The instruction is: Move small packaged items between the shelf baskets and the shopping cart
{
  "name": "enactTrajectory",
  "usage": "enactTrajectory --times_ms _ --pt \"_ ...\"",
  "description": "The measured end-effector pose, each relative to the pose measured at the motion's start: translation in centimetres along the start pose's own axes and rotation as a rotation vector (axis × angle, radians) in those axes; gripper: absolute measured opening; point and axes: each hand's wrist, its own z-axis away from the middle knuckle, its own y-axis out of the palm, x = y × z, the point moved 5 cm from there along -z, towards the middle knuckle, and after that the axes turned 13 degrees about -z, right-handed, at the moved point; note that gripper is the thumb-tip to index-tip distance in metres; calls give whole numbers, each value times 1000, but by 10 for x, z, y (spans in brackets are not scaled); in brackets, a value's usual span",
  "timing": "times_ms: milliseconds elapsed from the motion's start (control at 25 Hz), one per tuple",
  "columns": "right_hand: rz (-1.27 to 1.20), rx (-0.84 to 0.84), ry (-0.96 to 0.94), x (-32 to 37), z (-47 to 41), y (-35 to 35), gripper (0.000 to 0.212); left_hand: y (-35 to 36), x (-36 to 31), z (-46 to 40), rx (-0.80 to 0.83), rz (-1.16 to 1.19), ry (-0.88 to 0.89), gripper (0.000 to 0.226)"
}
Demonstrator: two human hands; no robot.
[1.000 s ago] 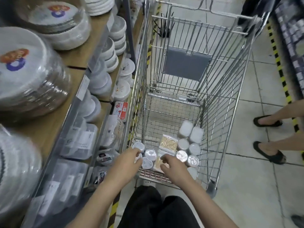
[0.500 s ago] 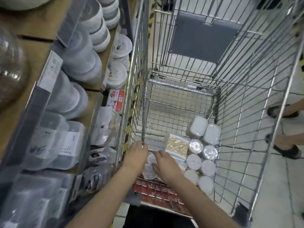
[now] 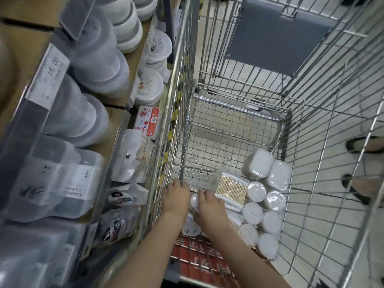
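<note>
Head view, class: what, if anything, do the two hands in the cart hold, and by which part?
Both the left hand and right hand close on a small round white packaged tub between them, at its sides; the exact finger hold is hidden.

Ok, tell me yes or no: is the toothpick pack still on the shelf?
No, the toothpick pack lies on the floor of the shopping cart, beside the right hand.
</note>
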Motion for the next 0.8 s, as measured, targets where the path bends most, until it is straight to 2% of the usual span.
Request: enactTrajectory --times_ms 160,320,520,640,800 --pt "-202 17 22 1 2 -13 53 -2 2 -1 -61 65 -25 45" --pt "-539 -134 71 -2 23 -62 57 -34 6 16 -170 283 -32 53" --pt "-743 -230 88 -4 64 -130 64 -90 8 75 -319 620 24 69" --pt "-946 -232 132 1 93 -169 65 -119 14 113 -348 810 -15 67" --pt "-1116 -262 83 14 128 -219 53 -160 27 170 -452 984 25 58"
